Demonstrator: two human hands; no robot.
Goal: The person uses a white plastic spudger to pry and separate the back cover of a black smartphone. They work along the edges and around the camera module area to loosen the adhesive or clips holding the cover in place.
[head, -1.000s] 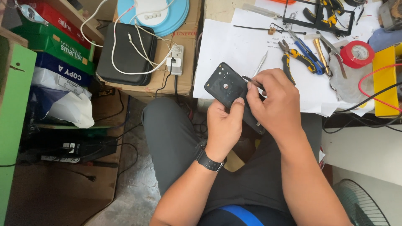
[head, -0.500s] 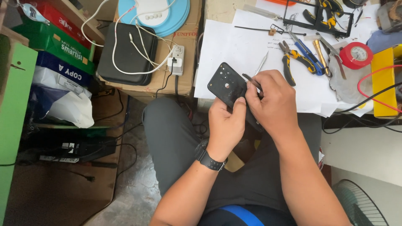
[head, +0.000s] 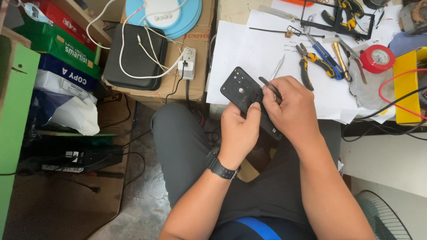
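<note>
A black phone [head: 240, 90] lies back-side up, tilted, above my lap in the head view. My left hand [head: 239, 130] grips its lower part, the thumb pressed on the back cover; a black watch [head: 219, 165] is on that wrist. My right hand [head: 291, 106] covers the phone's right end and pinches a thin dark tool [head: 268, 86] whose tip rests at the phone's edge. The right part of the phone is hidden under my fingers.
White paper [head: 249, 53] on the bench carries pliers [head: 313, 64], a screwdriver [head: 341, 55], red tape [head: 377, 59] and a yellow box [head: 405, 84]. A power strip [head: 187, 62] with white cables sits on a cardboard box at left. A fan [head: 384, 218] stands at lower right.
The phone and both hands have shifted very slightly; the right hand's tool stays at the phone's edge. Nothing was let go or picked up.
</note>
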